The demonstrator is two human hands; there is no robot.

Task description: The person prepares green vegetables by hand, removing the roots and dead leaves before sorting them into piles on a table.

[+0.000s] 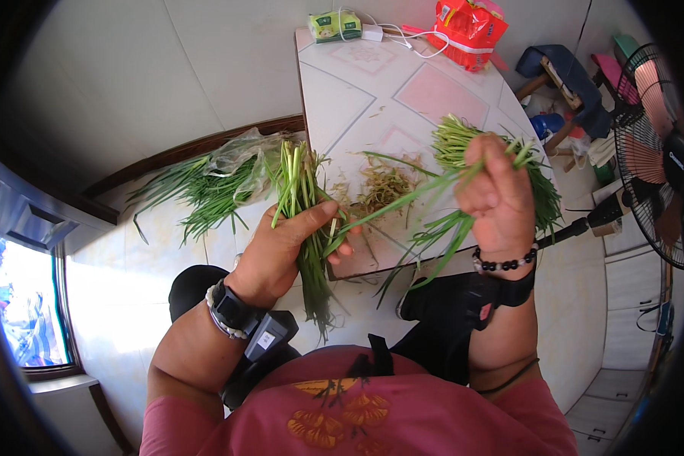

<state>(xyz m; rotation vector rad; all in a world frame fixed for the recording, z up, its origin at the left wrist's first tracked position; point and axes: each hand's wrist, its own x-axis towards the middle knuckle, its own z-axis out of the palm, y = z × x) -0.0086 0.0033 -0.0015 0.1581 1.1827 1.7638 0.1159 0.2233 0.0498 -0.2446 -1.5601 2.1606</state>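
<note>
My left hand (288,245) is closed around an upright bunch of green leafy stalks, likely garlic chives (308,245), pale ends up, at the table's left edge. A few loose stalks (450,228) are pinched in my right hand (499,194), raised over the table's right part; their leaves trail left and down, one reaching toward the left hand. Behind the right hand lies a thick pile of stalks (453,139), cut ends to the back left. Between the hands, a small heap of brownish trimmings (382,185) rests on the tile-patterned table (347,102).
More stalks (214,182) with a clear plastic bag (251,154) lie left of the table. At the table's back are a green tissue pack (335,27), white cables and a red bag (470,34). A black fan (652,154) stands at the right.
</note>
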